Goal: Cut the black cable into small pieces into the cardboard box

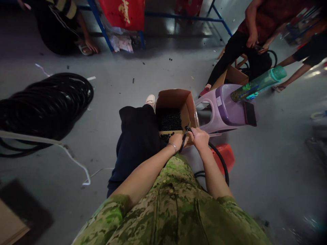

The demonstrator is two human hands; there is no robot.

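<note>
My left hand point(176, 140), with a bracelet at its wrist, is closed on the dark handles of a pair of scissors point(184, 139). The blades point forward over a cardboard box point(168, 97). Pinched in my right hand point(200, 137) is the end of a black tube point(224, 163), which runs back past my right forearm. The tube's tip lies close against the scissor blades; whether they touch it I cannot tell. Many small black pieces point(170, 120) lie inside the box below my hands.
A purple stool point(224, 109) carries a green bottle point(258, 85) and a dark phone-like slab point(250, 114). Beneath sits a red plastic object point(226, 158). Coiled black tubing point(46, 105) lies left, near a white strip point(51, 139). Other people sit front left and front right.
</note>
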